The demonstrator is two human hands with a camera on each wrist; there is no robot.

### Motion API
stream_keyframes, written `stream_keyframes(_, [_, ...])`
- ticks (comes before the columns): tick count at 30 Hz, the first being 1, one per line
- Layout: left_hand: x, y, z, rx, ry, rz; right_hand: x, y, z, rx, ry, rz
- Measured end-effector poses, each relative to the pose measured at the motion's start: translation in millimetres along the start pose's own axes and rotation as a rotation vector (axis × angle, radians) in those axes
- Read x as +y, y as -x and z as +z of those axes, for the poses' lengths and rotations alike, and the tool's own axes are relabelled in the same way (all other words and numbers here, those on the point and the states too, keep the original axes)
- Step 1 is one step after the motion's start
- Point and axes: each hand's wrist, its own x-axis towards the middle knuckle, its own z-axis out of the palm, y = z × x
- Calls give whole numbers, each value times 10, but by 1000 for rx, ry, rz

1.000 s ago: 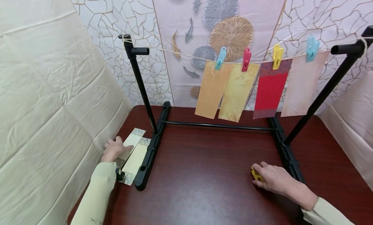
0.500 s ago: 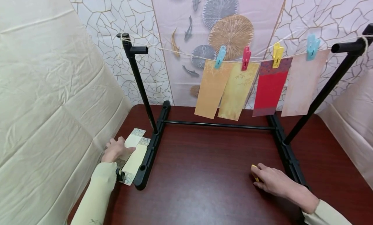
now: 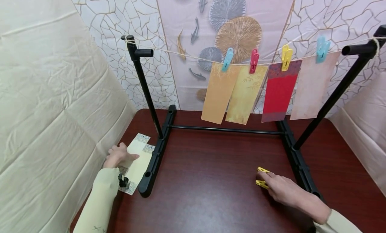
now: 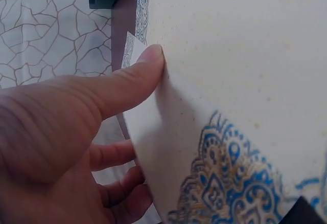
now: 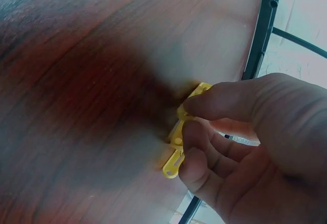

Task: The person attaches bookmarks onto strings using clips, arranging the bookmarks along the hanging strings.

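Curtained indoor workspace | pale drapes [image 3: 60, 92] | patterned backdrop [image 3: 169, 32] | brown table [image 3: 211, 179]

Left forearm [image 3: 99, 197]: yours reaches forward, sleeved to the wrist.
Left hand [image 3: 117, 156]: you hold it low, well apart from your right.
Left thumb [image 4: 122, 87]: yours extends nearly straight.
Left fingers [image 4: 116, 155]: yours bend loosely, apart from that thumb.
Right forearm [image 3: 316, 206]: yours slants in from the lower right.
Right hand [image 3: 283, 189]: you pinch, thumb facing curled fingers.
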Motion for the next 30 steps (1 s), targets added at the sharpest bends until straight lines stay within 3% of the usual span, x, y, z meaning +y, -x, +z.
stream_keyframes(3, [-27, -5, 0, 31, 54, 24, -6, -10, -15, -8, -16, 13])
stream_keyframes(7, [-69, -10, 11, 85, 157, 64, -1, -16, -36, 44, -29, 4])
stream_keyframes(10, [-84, -12, 21, 153, 218, 82, 12, -27, -50, 62, -23, 15])
stream_keyframes(14, [-81, -18, 14, 259, 247, 83, 23, -39, -61, 28, -40, 36])
stream_keyframes(19, [-61, 9, -43, 336, 308, 102, 34, -36, -48, 34, -77, 23])
stream_keyframes(24, [-36, 99, -136, 423, 381, 120, 9, -44, -27, 93, 18, 28])
stream_keyframes(30, [59, 232, -267, 531, 488, 147, 0, -55, -74, 240, 149, -3])
